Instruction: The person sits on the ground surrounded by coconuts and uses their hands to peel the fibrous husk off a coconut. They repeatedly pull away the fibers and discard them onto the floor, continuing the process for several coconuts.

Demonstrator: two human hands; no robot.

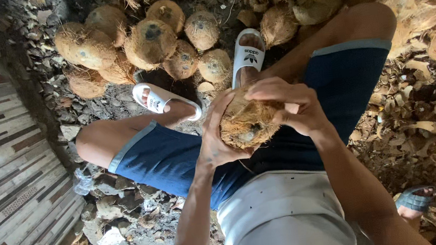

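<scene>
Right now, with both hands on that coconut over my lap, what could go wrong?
The fibrous coconut is gripped only by the left hand and right hand; coarse fibres may scrape the bare fingers. If it slips, it could drop onto the thighs or the feet in open white sandals. Husk scraps and piled coconuts crowd the ground, so footing looks poor.

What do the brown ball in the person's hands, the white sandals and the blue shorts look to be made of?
The ball looks like a coconut: dry, hairy brown fibre, matt and rough. It is held between the left hand and the right hand. The white sandals seem moulded rubber or foam, smooth and slightly glossy. The blue shorts appear to be soft woven or knit cloth, matt and creased.
</scene>
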